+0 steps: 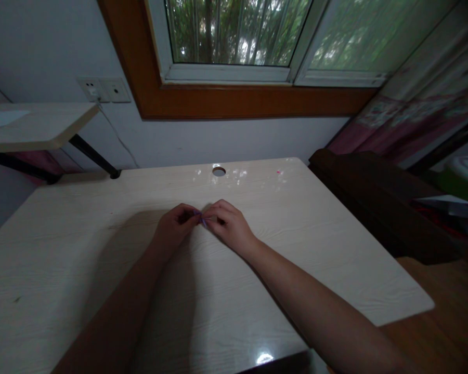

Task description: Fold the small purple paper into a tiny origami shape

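Observation:
My left hand (176, 224) and my right hand (229, 224) meet over the middle of a pale wooden desk (101, 270). Both have their fingers curled and pinched together on a small purple thing (201, 219) between the fingertips. It is mostly hidden by the fingers, and I cannot make out what it is. Both forearms reach in from the bottom edge, resting low over the desk top.
A round cable hole (219, 171) sits near the desk's far edge, below a window (234, 36). A raised side shelf (31, 124) stands at the left under a wall socket (103, 89). Dark furniture (374, 197) and a curtain (425, 104) lie to the right.

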`<action>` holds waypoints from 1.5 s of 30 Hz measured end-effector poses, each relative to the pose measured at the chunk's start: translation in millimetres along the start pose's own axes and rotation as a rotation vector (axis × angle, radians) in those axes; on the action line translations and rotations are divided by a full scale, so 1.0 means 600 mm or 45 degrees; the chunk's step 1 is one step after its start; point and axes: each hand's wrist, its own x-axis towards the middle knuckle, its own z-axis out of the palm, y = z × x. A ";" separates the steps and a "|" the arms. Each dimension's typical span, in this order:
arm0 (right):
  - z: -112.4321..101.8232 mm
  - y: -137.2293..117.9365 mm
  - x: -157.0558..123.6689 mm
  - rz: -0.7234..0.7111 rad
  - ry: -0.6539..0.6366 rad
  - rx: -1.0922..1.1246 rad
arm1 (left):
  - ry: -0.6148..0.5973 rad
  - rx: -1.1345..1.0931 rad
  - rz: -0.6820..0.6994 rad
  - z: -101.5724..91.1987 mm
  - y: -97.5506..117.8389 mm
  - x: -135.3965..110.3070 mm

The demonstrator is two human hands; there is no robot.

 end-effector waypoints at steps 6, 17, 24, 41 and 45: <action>0.000 -0.001 0.000 -0.057 0.036 -0.075 | -0.006 0.040 -0.001 0.000 -0.002 -0.001; 0.004 0.000 0.000 -0.050 0.078 -0.089 | -0.015 0.127 0.041 0.001 0.002 -0.003; 0.003 -0.003 0.002 0.095 0.118 -0.047 | -0.034 0.175 0.069 0.003 0.004 -0.004; 0.005 0.009 0.004 0.274 0.060 0.093 | -0.085 0.159 0.061 0.003 0.014 -0.006; 0.005 0.007 0.005 0.288 0.071 0.098 | -0.097 0.179 0.055 0.002 0.013 -0.005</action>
